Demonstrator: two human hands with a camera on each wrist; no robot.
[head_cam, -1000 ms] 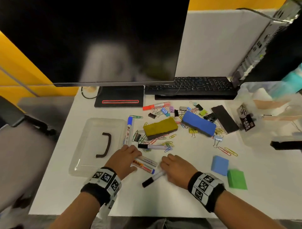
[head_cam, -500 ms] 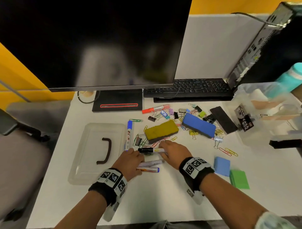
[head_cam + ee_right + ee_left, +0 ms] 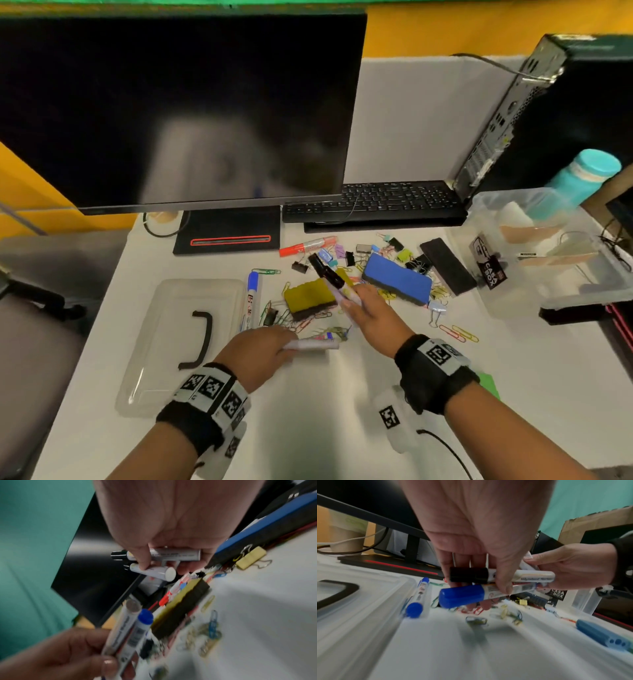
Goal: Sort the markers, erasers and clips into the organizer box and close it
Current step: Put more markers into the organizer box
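My left hand (image 3: 274, 344) grips two markers just above the table: a black-capped one (image 3: 501, 576) and a blue-capped one (image 3: 462, 596). My right hand (image 3: 356, 303) holds two black-capped markers (image 3: 171, 554) lifted over the yellow eraser (image 3: 308, 294), caps pointing away from me. A blue marker (image 3: 252, 298) and a red marker (image 3: 305, 245) lie on the table. The blue eraser (image 3: 397, 282), the black eraser (image 3: 447, 262) and scattered clips (image 3: 459, 333) lie beyond my hands. The clear organizer box (image 3: 496, 301) stands open at the right.
The box's clear lid (image 3: 164, 342) with a black handle lies at the left. A monitor (image 3: 178, 102), keyboard (image 3: 373, 200) and computer tower (image 3: 548, 113) line the back. A green block (image 3: 489, 385) lies by my right wrist, a blue block (image 3: 604, 634) nearby.
Both hands have lifted their markers off the table. The right hand took a second black-capped marker and rose toward the yellow eraser; the left hand raised its two markers.
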